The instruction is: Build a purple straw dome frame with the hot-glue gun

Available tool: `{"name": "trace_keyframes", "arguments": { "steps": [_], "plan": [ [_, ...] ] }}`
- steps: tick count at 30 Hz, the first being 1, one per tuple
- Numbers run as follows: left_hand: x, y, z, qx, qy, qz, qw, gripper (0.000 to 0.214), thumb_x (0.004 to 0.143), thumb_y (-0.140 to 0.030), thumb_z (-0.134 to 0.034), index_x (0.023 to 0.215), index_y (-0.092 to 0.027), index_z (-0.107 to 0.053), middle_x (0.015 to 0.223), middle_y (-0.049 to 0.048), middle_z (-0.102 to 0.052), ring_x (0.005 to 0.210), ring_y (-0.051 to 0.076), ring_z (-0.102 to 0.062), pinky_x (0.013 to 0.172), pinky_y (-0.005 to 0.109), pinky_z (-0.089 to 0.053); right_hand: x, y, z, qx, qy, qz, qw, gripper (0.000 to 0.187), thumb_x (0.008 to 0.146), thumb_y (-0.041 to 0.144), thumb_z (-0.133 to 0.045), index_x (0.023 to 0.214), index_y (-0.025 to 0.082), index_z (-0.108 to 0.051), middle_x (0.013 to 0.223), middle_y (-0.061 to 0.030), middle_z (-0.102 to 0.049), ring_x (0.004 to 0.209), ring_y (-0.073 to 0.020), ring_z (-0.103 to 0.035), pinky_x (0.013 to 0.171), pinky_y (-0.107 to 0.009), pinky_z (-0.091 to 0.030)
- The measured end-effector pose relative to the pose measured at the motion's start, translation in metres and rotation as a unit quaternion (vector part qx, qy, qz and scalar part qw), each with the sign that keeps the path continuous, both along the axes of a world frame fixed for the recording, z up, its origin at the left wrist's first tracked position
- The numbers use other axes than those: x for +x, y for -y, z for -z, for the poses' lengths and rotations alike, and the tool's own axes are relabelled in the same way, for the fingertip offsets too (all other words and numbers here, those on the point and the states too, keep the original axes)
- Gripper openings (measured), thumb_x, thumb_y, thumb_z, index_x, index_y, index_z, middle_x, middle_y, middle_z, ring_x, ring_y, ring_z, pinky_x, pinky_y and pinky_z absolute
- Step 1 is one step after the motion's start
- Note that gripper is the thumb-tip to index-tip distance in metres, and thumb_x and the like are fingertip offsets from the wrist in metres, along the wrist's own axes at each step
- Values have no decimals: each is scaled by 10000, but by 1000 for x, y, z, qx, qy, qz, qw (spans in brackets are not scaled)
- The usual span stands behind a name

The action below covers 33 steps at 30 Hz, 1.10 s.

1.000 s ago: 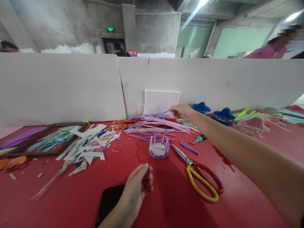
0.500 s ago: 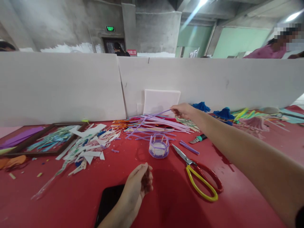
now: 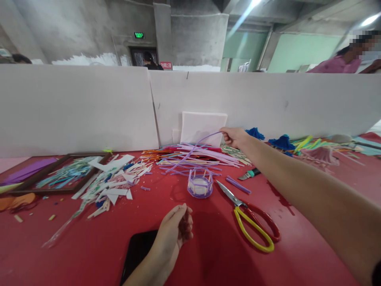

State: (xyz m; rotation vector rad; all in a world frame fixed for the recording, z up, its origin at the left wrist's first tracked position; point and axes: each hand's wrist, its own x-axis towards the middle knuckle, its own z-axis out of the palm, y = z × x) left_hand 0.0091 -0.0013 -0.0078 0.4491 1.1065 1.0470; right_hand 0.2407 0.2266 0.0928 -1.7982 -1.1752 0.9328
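Note:
My right hand (image 3: 234, 137) reaches far across the red table and pinches one end of a long purple straw (image 3: 193, 149), which bends down into the pile of coloured straws (image 3: 196, 157). My left hand (image 3: 174, 230) rests near the table's front edge with its fingers curled loosely inward, and nothing shows in them. It lies beside a black phone (image 3: 137, 250). A small round purple straw basket (image 3: 200, 184) stands between the two hands.
Scissors with yellow and red handles (image 3: 253, 224) lie right of the basket. White paper scraps (image 3: 110, 182) and a wooden frame (image 3: 53, 174) sit at the left. Blue tassels (image 3: 281, 142) and a utility knife (image 3: 249, 173) lie at the right. White foam boards (image 3: 205, 99) wall the back.
My right hand has lifted the purple straw's end higher and slightly right, so the straw now arches up out of the pile. My left hand has stayed put.

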Motion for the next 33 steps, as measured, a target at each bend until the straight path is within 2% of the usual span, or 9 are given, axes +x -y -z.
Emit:
{"name": "trace_keyframes", "arguments": {
  "steps": [4, 8, 13, 19, 22, 26, 29, 32, 33],
  "plan": [
    [1, 0, -1, -1, 2, -3, 1000, 308, 629, -401, -776, 699, -165, -589, 507, -68, -521, 455, 59, -448, 470, 200, -370, 3, 6, -17, 80, 84, 28, 993, 281, 895, 283, -614, 1110, 102, -605, 1129, -106, -622, 964, -209, -625, 796, -360, -536],
    [1, 0, 0, -6, 5, -3, 1000, 293, 642, -386, -774, 697, -165, -591, 506, -67, -524, 457, 64, -461, 464, 199, -374, 7, 21, -50, 162, 147, 49, 974, 349, 892, 218, -471, 697, -26, -626, 843, -139, -654, 801, -152, -623, 597, -215, -381],
    [1, -1, 4, -9, 16, -8, 1000, 274, 658, -368, -778, 698, -160, -604, 494, -62, -530, 445, 67, -460, 451, 197, -370, 13, 41, -85, 200, 156, 64, 965, 230, 707, 202, -734, 577, 110, -566, 483, -17, -535, 438, -57, -407, 384, -196, -242],
    [0, 1, -1, -12, 54, -31, 998, 187, 749, -287, -721, 687, -147, -613, 486, -51, -532, 434, 67, -458, 448, 195, -379, 18, 60, -103, 331, -6, 17, 944, 309, 812, 65, -586, 570, 191, -443, 386, 79, -390, 364, -45, -341, 360, -194, -216],
    [-3, -1, -5, -7, 101, -41, 994, 139, 794, -264, -662, 716, -158, -617, 507, -63, -515, 439, 58, -458, 460, 191, -389, 16, 80, -97, 310, -74, -96, 943, 374, 826, 34, -556, 541, 206, -385, 371, 113, -311, 345, -34, -332, 387, -193, -274],
    [-8, -3, -7, 16, 157, -19, 987, 90, 747, -255, -675, 711, -183, -635, 519, -77, -506, 452, 53, -473, 481, 185, -399, 11, 115, -65, 200, -104, -268, 937, 402, 708, 213, -736, 460, 198, -420, 341, 98, -326, 358, -71, -425, 383, -206, -311],
    [-9, 2, -8, 36, 169, 45, 984, 111, 677, -262, -735, 704, -168, -684, 570, -36, -597, 525, 84, -552, 558, 208, -459, 2, 138, -33, 82, -105, -426, 895, 314, 631, 316, -783, 501, 171, -536, 392, 70, -474, 364, -48, -426, 378, -182, -296],
    [-9, 12, -10, 57, 176, 242, 952, 332, 619, -370, -780, 730, -60, -739, 768, 151, -714, 705, 234, -661, 663, 322, -508, -14, 155, -4, -19, -91, -495, 864, 275, 673, 334, -762, 560, 159, -582, 453, 47, -564, 398, -49, -463, 392, -169, -311],
    [-10, 15, -10, 84, 185, 376, 904, 475, 629, -483, -748, 835, -54, -755, 914, 184, -722, 845, 285, -673, 765, 354, -502, -20, 160, 4, -37, -114, -502, 857, 289, 679, 346, -758, 561, 159, -571, 448, 52, -556, 396, -47, -457, 398, -168, -314]
  ]
}}
